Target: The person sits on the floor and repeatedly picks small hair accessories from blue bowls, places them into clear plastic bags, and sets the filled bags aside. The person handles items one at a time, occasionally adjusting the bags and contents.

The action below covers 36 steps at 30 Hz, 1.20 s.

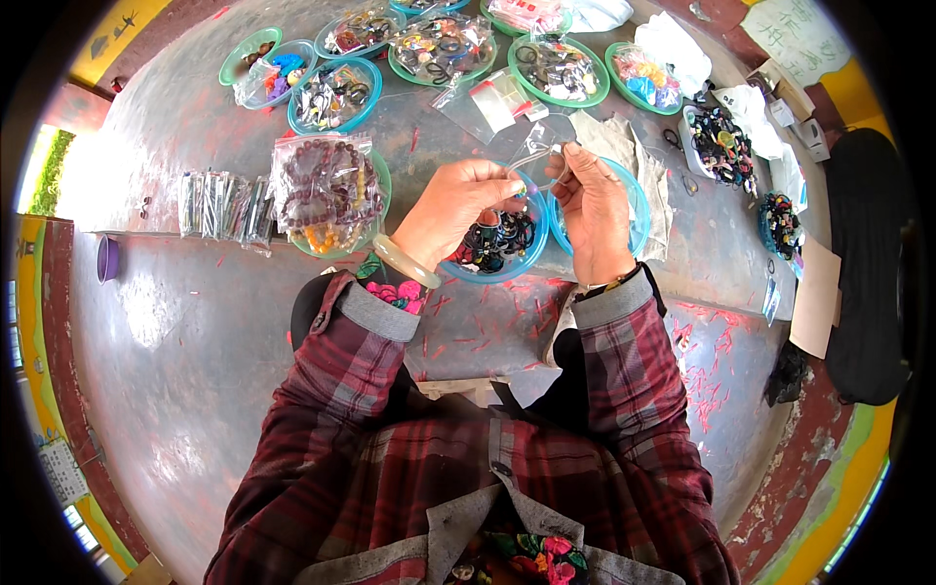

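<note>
Pinching: my left hand and right hand, both closed on strand.
Strand: best kept steady.
Bowl: strand's seven o'clock.

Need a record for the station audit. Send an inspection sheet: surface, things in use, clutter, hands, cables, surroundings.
Surface: grey work surface, a few red scraps on it.
Job's things: pale looped strand between the hands, material unclear; blue bowl of small dark pieces beneath.
Clutter: bowls with bagged goods farther back; bag of dark beads and slim packets at left.
Hands: left hand and right hand both pinch the strand.
Cables: nothing clearly seen.
Surroundings: more red scraps on the floor; purple pot at left, long black object at right.
</note>
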Available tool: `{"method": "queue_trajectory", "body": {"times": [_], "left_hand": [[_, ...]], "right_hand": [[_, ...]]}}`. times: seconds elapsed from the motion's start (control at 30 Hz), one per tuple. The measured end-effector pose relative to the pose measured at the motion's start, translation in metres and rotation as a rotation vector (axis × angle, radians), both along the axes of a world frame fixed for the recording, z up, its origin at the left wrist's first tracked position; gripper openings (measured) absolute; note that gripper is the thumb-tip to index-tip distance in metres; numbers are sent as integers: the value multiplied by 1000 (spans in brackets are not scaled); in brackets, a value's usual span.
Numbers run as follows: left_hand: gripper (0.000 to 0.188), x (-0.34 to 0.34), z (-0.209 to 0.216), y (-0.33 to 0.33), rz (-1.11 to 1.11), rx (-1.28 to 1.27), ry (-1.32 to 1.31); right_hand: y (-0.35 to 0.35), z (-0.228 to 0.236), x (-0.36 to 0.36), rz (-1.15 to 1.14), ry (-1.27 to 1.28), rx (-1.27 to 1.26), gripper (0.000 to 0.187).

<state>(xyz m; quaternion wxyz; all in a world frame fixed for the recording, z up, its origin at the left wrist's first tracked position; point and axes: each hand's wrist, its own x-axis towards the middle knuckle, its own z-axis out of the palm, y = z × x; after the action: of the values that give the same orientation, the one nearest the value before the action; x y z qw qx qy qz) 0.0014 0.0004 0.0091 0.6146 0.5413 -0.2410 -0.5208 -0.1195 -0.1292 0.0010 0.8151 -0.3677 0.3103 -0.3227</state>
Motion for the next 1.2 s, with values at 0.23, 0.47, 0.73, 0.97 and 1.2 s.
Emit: {"method": "queue_trajectory", "body": {"times": [0.23,0.47,0.73,0.97,1.2], "left_hand": [[18,5,5,2,-69,5,-105],[17,5,1,2,-161,21,-257],[17,8,3,2,-145,48,-243],[24,0,2,3,-68,2,86],[16,0,-10,-2,7,11,173]], "right_hand": [[-4,17,-4,166,-5,-93,21],[-9,11,-6,191,91,-262,18],[-1,17,-4,118,73,-259,18],[-8,6,-2,34,-19,-106,14],[-1,6,0,-35,-84,16,12]]}}
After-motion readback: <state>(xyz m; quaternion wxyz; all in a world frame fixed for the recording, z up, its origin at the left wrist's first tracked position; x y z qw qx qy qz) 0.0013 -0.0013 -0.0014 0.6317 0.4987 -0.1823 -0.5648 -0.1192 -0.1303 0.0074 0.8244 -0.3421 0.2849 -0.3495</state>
